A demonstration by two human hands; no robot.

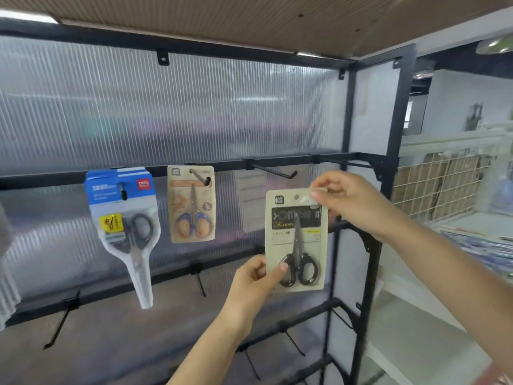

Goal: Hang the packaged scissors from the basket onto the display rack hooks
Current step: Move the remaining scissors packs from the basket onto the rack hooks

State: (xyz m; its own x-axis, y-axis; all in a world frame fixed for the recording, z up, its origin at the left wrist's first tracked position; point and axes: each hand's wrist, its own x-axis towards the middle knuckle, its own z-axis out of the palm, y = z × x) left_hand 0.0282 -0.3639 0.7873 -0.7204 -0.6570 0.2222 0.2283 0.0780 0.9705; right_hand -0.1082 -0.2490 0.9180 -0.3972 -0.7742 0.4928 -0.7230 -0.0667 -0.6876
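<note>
I hold a beige card pack of black-handled scissors (296, 240) upright in front of the rack. My left hand (256, 279) pinches its lower left edge. My right hand (347, 201) pinches its top right corner, by the hang hole. An empty black hook (273, 171) juts out just above and left of the pack's top. To the left, a blue-topped scissors pack (122, 218) and a beige pack of blue-and-orange scissors (191, 204) hang on hooks of the same black rail (327, 159). The basket is out of view.
Lower rails carry several bare black hooks (200, 283). Ribbed translucent panels back the rack, and a black upright post (388, 173) stands at its right. A white wire grid and shelves (441, 184) lie further right. A wooden board runs overhead.
</note>
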